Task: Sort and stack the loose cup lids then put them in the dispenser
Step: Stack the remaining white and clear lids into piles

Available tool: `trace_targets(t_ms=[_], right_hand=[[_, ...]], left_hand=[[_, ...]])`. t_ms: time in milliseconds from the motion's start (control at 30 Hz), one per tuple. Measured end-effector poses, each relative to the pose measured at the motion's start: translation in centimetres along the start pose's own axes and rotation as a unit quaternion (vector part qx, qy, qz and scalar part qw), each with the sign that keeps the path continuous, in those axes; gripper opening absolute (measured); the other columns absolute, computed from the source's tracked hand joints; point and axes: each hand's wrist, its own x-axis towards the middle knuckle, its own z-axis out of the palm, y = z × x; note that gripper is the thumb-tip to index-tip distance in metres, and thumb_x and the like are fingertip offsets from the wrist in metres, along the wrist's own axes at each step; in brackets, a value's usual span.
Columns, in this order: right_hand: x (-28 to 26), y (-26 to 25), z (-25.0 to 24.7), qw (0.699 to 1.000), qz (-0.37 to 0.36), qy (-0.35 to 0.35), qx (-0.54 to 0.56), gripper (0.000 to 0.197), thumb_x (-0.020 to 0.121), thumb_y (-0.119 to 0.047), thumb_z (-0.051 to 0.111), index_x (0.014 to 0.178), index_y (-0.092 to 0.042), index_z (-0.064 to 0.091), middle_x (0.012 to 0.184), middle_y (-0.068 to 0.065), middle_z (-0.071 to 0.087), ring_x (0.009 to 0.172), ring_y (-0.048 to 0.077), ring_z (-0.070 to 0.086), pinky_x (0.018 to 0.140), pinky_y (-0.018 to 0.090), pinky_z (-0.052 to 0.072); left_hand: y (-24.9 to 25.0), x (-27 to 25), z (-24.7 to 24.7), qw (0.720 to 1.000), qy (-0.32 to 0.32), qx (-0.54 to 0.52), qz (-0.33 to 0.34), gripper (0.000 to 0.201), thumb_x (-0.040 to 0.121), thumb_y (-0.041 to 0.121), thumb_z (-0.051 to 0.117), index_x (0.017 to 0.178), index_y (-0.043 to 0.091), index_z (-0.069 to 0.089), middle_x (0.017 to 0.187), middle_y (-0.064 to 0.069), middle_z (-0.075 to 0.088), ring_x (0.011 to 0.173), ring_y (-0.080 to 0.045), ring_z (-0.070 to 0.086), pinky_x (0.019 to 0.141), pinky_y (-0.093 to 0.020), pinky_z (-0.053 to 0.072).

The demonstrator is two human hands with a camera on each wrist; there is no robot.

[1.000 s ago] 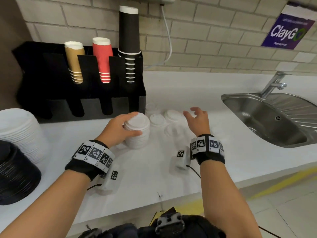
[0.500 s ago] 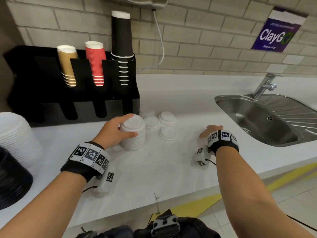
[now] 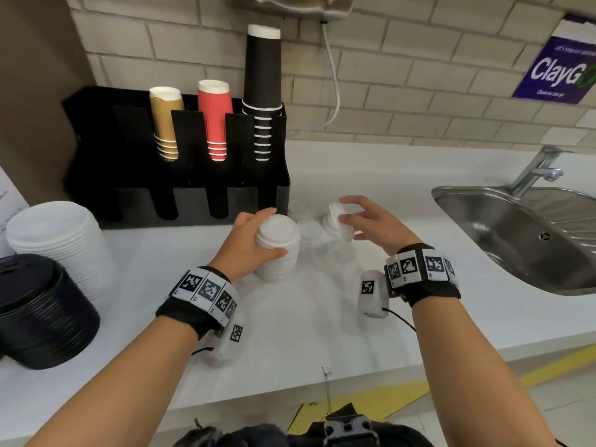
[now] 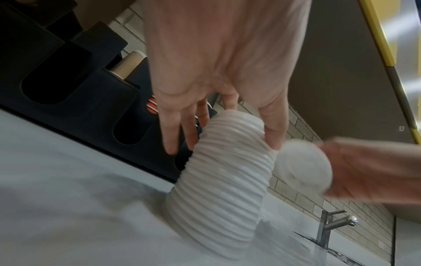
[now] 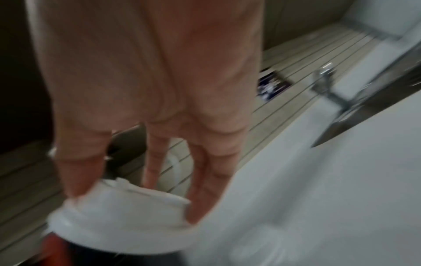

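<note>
The white plastic cup lids (image 3: 279, 245) mostly stand stacked on the white desk (image 3: 306, 324) under our left hand's (image 3: 248, 245) grip, our right hand (image 3: 371, 222) pinches another, some lie loose, and none have reached the black dispenser (image 3: 180, 175).

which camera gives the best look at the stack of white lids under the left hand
The left wrist view: the stack of white lids fills the frame, showing its ribbed side with the left hand holding its top. The head view shows it smaller, partly behind fingers. The right wrist view doesn't show it.
</note>
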Motion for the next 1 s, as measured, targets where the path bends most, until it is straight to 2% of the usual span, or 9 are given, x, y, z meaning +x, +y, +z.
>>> trace_targets(t_ms=[100, 167, 300, 400, 567, 700, 767, 833, 1000], right_hand=[[-0.1, -2.5, 3.7, 0.995, -0.076, -0.054, -0.034, 0.035, 0.084, -0.027, 0.070, 0.116, -0.041, 0.060, 0.103, -0.005, 0.058, 0.086, 0.002, 0.061, 0.075, 0.013, 0.049], [0.0, -3.3, 5.4, 0.989, -0.110, -0.067, -0.074, 0.038, 0.084, -0.026, 0.071, 0.119, -0.037, 0.060, 0.104, -0.013, 0.056, 0.083, -0.001, 0.057, 0.070, 0.006, 0.045], [0.4, -4.3, 7.5, 0.965, -0.166, -0.094, -0.178, 0.047, 0.084, -0.028, 0.071, 0.129, -0.026, 0.058, 0.126, -0.002, 0.056, 0.101, 0.009, 0.051, 0.089, 0.022, 0.042], [0.9, -5.1, 8.3, 0.953, -0.171, -0.091, -0.234, 0.051, 0.082, -0.033, 0.071, 0.131, -0.029, 0.056, 0.117, 0.002, 0.052, 0.103, 0.011, 0.046, 0.089, 0.023, 0.035], [1.6, -6.0, 9.3, 0.922, -0.174, -0.097, -0.333, 0.054, 0.080, -0.037, 0.071, 0.132, -0.030, 0.055, 0.117, 0.010, 0.051, 0.112, 0.024, 0.047, 0.087, 0.026, 0.034], [1.7, -6.2, 9.4, 0.915, -0.174, -0.100, -0.351, 0.056, 0.079, -0.037, 0.072, 0.132, -0.029, 0.054, 0.119, 0.010, 0.051, 0.111, 0.023, 0.047, 0.086, 0.026, 0.035], [1.8, -6.2, 9.5, 0.917, -0.175, -0.093, -0.346, 0.055, 0.077, -0.036, 0.073, 0.129, -0.027, 0.055, 0.116, 0.008, 0.052, 0.107, 0.022, 0.048, 0.084, 0.025, 0.035], [1.9, -6.1, 9.6, 0.923, -0.176, -0.087, -0.331, 0.054, 0.076, -0.035, 0.076, 0.125, -0.024, 0.056, 0.114, 0.006, 0.054, 0.104, 0.020, 0.051, 0.082, 0.025, 0.037], [2.3, -4.7, 6.8, 0.984, -0.080, -0.111, -0.118, 0.051, 0.082, -0.037, 0.072, 0.127, -0.022, 0.053, 0.117, 0.000, 0.058, 0.104, 0.015, 0.057, 0.088, 0.025, 0.047]], left_hand=[[-0.2, 0.0, 0.1, 0.999, 0.025, -0.034, -0.008, 0.103, 0.070, 0.024, 0.087, 0.150, 0.030, 0.023, 0.120, 0.005, 0.045, 0.106, -0.009, 0.049, 0.095, -0.027, 0.036], [-0.5, 0.0, 0.1, 0.997, 0.039, -0.057, -0.016, 0.115, 0.066, 0.024, 0.089, 0.151, 0.029, 0.012, 0.113, 0.009, 0.047, 0.099, -0.002, 0.051, 0.091, -0.025, 0.039], [-0.8, 0.0, 0.2, 0.996, 0.048, -0.069, -0.020, 0.126, 0.065, 0.022, 0.090, 0.152, 0.028, -0.001, 0.107, 0.021, 0.046, 0.096, 0.005, 0.052, 0.079, -0.015, 0.041], [-0.8, 0.0, 0.3, 0.995, 0.050, -0.075, -0.032, 0.131, 0.065, 0.022, 0.090, 0.153, 0.028, -0.007, 0.108, 0.020, 0.046, 0.094, 0.005, 0.052, 0.077, -0.014, 0.041], [-0.6, 0.2, 0.4, 0.995, 0.053, -0.075, -0.046, 0.133, 0.065, 0.020, 0.089, 0.153, 0.026, -0.010, 0.116, 0.008, 0.048, 0.100, -0.008, 0.055, 0.086, -0.024, 0.043], [-0.6, 0.1, 0.3, 0.997, 0.046, -0.060, -0.031, 0.119, 0.066, 0.020, 0.089, 0.154, 0.025, 0.009, 0.120, 0.008, 0.048, 0.098, -0.001, 0.052, 0.076, -0.012, 0.039], [-0.6, 0.0, 0.2, 0.998, 0.046, -0.052, -0.004, 0.095, 0.067, 0.024, 0.088, 0.146, 0.027, 0.034, 0.128, 0.006, 0.049, 0.109, -0.009, 0.053, 0.085, -0.018, 0.043], [-0.6, -0.2, 0.3, 0.997, 0.045, -0.061, 0.011, 0.077, 0.068, 0.029, 0.086, 0.135, 0.031, 0.048, 0.128, 0.010, 0.052, 0.113, -0.007, 0.053, 0.095, -0.025, 0.046], [-0.5, 0.0, 0.0, 0.999, 0.033, -0.023, -0.007, 0.078, 0.073, 0.034, 0.083, 0.141, 0.019, 0.049, 0.140, 0.002, 0.051, 0.126, -0.016, 0.049, 0.109, -0.038, 0.040]])
